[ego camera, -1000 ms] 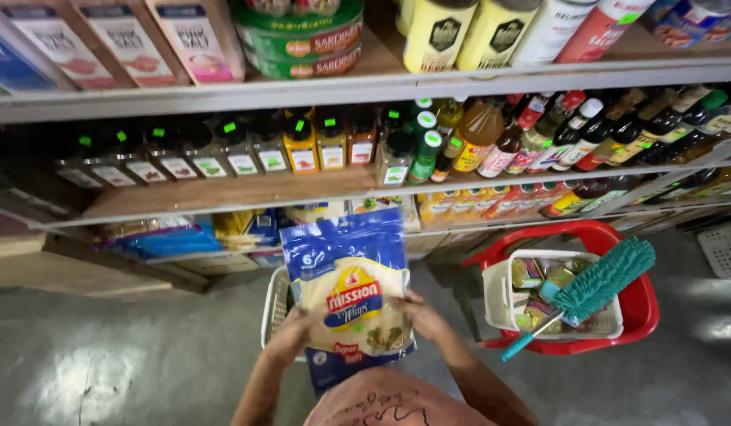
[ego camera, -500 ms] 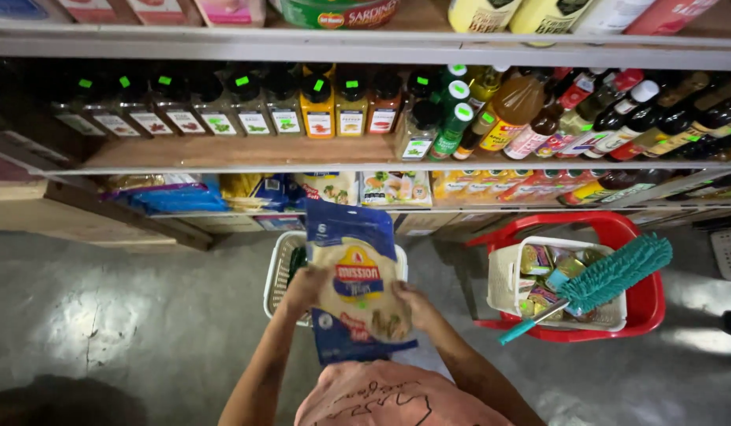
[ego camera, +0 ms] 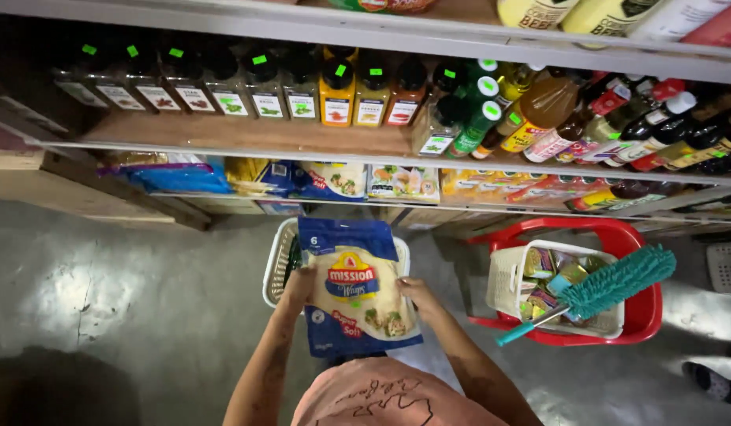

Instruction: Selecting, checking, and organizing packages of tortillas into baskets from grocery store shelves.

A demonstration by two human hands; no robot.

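Left hand (ego camera: 300, 282): fingers closed on the left edge of the blue wrap packet (ego camera: 356, 288), gripping it.
Right hand (ego camera: 413, 293): fingers curled on the packet's right edge, gripping too.
Packet position: held between both hands, equally near each, above the white basket (ego camera: 275, 272) on the floor.
Long axis: runs away from the person, top end toward the shelves (ego camera: 247, 136).
Nearby: red basket (ego camera: 641, 312) to the right, holding a cream crate (ego camera: 509, 280) and a teal duster (ego camera: 610, 288).
Shelves: rows of dark spice bottles (ego camera: 223, 87) and sauce bottles (ego camera: 618, 126).
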